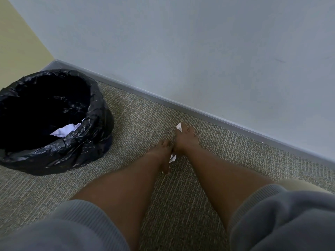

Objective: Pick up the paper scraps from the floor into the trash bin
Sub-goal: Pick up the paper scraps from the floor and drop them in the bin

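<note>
Both my arms reach down to the carpet near the wall. My right hand (185, 137) pinches a small white paper scrap (179, 127) at its fingertips, low over the carpet. My left hand (163, 151) is closed around crumpled white paper (172, 158) that pokes out of its fist on the right side. The two hands touch each other. The trash bin (94, 113), lined with a black plastic bag, stands on the floor to the left of my hands. White crumpled paper (66, 130) lies inside it.
A pale wall with a grey baseboard (217, 115) runs diagonally just beyond my hands. A yellowish wall (20, 42) meets it in the corner behind the bin. Grey-green carpet (137, 120) lies between the bin and my hands.
</note>
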Tool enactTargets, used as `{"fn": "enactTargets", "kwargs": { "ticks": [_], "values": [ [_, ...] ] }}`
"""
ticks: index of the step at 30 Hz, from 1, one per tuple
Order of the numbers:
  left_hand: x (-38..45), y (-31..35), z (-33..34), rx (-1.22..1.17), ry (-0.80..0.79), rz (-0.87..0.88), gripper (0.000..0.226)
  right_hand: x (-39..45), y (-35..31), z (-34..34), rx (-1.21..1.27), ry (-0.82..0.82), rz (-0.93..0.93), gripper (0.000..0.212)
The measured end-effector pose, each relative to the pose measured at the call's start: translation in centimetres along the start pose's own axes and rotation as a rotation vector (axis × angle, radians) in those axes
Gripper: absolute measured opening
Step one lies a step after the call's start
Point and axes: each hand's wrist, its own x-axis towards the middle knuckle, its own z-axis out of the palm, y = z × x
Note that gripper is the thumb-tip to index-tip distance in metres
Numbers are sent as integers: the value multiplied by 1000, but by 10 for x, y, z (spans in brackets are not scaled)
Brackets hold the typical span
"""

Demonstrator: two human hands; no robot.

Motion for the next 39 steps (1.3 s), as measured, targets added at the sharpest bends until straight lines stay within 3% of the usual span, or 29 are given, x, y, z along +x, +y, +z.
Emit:
{"fn": "enactTargets", "kwargs": {
  "ticks": [6, 15, 22, 25, 33, 39],
  "values": [
    [-3, 2, 16, -24, 88, 7, 80, 7, 9, 6, -37, -2, -6, 92],
    [-11, 0, 21, -183, 124, -58, 40, 12, 16, 15, -2, -43, 19, 74],
    [-8, -7, 21, -319, 112, -98, 35, 12, 14, 15, 89, 123, 22, 54],
    [-5, -8, 20, -362, 126, -119, 37, 12, 12, 15, 111, 152, 7, 57],
    [7, -8, 13, -383, 102, -128, 36, 28, 7, 17, -48, -15, -114, 73],
    [13, -10, 6, -443, 124, -145, 30, 19, 13, 22, -21, 171, -68, 33]
  ]
}}
